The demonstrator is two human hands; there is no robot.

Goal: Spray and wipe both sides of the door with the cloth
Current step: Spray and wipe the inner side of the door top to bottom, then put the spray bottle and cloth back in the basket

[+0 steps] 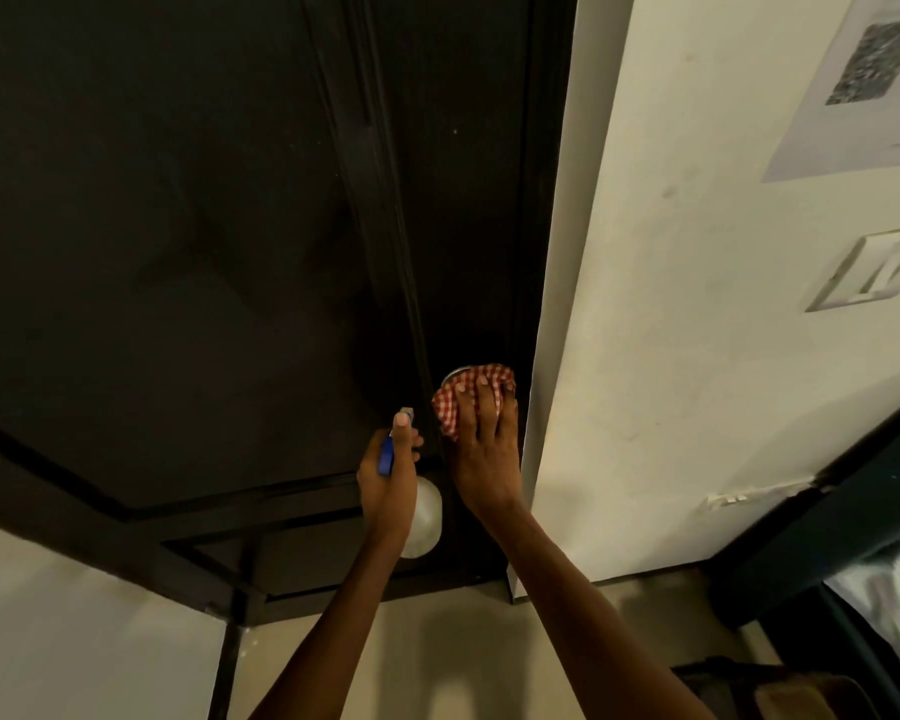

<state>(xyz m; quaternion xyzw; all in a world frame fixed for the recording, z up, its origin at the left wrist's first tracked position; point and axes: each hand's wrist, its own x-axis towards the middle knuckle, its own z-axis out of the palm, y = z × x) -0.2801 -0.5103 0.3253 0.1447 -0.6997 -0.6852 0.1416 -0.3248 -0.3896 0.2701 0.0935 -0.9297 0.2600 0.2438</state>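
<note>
Squarely ahead, the dark door (204, 226) is filling most of the view, its right edge meeting the pale wall (697, 356). Low on that side, the red-and-white checked cloth (450, 402) is lying bunched over a round metal fitting (probably the knob, though only a sliver of its rim is showing). The right hand (481, 454) is pressing the cloth against it, fingers stretched flat over the fabric, its grip not clenching anything. Just to the left, the left hand (388, 485) is wrapping its grip around the spray bottle (424, 517), thumb resting near the blue nozzle, the whitish body hanging below the palm. On the wall to the right, a light switch (866, 270) is sitting beneath a taped-up sheet of paper (853, 96).
</note>
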